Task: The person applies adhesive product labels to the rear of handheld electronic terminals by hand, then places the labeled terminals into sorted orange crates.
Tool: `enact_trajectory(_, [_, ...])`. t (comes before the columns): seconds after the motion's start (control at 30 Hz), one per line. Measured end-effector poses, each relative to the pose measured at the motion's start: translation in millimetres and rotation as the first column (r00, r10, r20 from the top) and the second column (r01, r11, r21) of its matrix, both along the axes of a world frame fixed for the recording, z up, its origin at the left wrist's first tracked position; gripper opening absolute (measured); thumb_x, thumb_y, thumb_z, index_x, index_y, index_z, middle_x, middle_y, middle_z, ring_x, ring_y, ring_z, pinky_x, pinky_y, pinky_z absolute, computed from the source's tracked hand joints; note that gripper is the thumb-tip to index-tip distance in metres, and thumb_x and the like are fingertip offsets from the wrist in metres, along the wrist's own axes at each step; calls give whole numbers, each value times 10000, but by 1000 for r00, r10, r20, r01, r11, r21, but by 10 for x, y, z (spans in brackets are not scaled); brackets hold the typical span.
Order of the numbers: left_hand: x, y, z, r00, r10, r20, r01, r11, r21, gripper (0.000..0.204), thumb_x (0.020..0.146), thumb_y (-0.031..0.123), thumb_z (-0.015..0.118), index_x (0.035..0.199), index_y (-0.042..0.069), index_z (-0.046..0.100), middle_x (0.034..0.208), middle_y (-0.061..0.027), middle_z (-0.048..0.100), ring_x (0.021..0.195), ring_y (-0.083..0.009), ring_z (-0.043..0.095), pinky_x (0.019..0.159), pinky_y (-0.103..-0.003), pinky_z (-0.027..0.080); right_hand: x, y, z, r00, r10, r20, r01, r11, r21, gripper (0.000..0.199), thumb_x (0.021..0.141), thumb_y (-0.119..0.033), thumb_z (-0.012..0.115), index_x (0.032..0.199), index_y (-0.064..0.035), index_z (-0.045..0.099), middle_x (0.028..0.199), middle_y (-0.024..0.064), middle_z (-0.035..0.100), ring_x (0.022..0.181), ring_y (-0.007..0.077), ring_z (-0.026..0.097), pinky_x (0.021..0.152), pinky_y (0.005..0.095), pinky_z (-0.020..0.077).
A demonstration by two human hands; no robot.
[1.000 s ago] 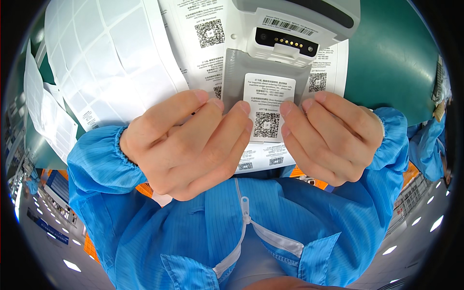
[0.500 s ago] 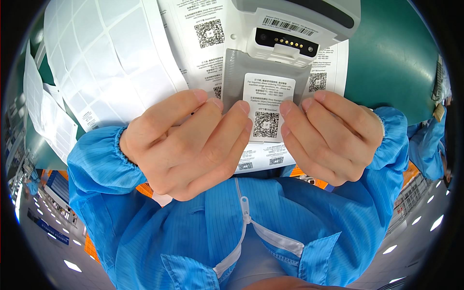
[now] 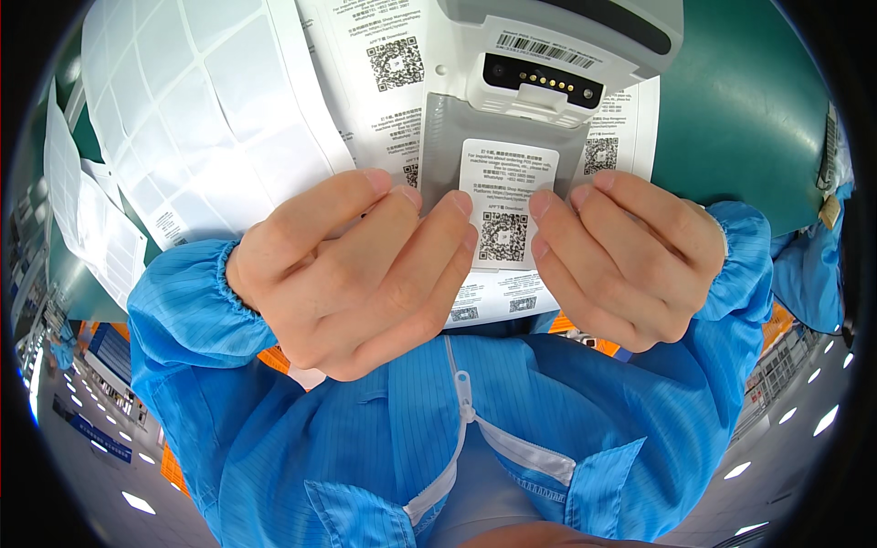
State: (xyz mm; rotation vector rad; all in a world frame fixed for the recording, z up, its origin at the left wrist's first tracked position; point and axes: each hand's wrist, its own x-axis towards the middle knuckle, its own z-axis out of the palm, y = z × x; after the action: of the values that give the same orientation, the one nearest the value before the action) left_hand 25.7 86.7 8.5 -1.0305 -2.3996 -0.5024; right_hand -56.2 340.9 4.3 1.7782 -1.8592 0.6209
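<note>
A white and grey handheld terminal (image 3: pixel 443 128) lies face down in front of me, with a row of gold contacts near its thick far end. On its grey back sits a white rectangular label (image 3: pixel 508 169) with printed text and a square code. My left hand (image 3: pixel 352 274) is closed at the terminal's left side, fingertips along the label's left edge. Opposite it, my right hand (image 3: pixel 630 260) has its bent fingers closed at the right side, fingertips by the label's right edge. Both thumbs are mostly hidden.
Printed label sheets (image 3: pixel 365 96) lie under the terminal. To the left spreads a backing sheet (image 3: pixel 196 91) of mostly blank label spaces, with another curled sheet (image 3: pixel 78 201) farther left. The table (image 3: pixel 731 110) is green. Blue fabric (image 3: pixel 813 283) shows at the far right.
Almost nothing differs. Both hands and the label hold their places; the blue fabric at the far right has shifted slightly.
</note>
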Motion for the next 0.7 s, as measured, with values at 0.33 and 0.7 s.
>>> enact_trajectory(0.33, [12, 6, -7, 1000, 9, 12, -9, 1000, 14, 216, 716, 196, 771, 913, 108, 772, 983, -20, 778, 936, -177, 639, 866, -354, 560, 6, 0, 5, 1000, -1, 15, 0, 1000, 6, 117, 765, -140, 693, 831, -48, 721, 873, 82, 775, 800, 194, 697, 717, 306, 624])
enact_trajectory(0.7, [-18, 15, 20, 999, 16, 36, -16, 1000, 6, 228, 723, 177, 763, 926, 74, 760, 996, -54, 779, 940, -189, 649, 845, -366, 573, 0, -5, 28, 999, -2, 37, 1, 1000, 23, 109, 761, -125, 707, 830, -42, 722, 885, 96, 778, 802, 202, 704, 731, 320, 625])
